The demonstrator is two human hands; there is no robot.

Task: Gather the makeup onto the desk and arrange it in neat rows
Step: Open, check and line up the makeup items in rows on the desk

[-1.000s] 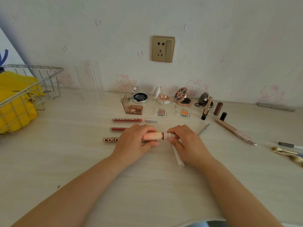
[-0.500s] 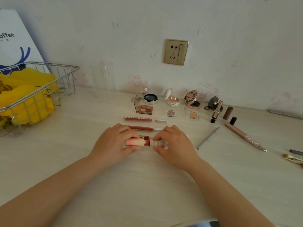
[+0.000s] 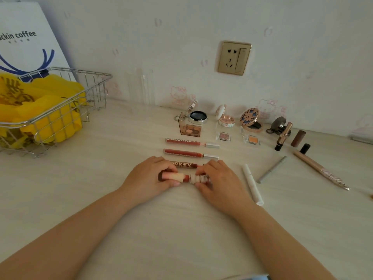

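A pink lip tube (image 3: 177,177) lies flat on the pale desk (image 3: 101,188), below three red lip glosses stacked in a column (image 3: 189,152). My left hand (image 3: 149,178) grips its pink body and my right hand (image 3: 220,182) pinches its white patterned cap end. The nearest red gloss (image 3: 183,165) is partly hidden behind my fingers. Behind the glosses stand open compacts (image 3: 198,117) and small eyeshadow pans (image 3: 224,136) in a row along the wall.
A white stick (image 3: 253,183), a grey pencil (image 3: 271,169), a long rose-gold pen (image 3: 321,170) and lipsticks (image 3: 283,136) lie loose to the right. A wire basket (image 3: 60,110) with yellow bags sits at the left, a white paper bag (image 3: 24,37) behind it.
The view has swung left and nearer. Both hands have carried the pink tube down and left, setting it under the third red gloss; the white stick now lies uncovered at the right.
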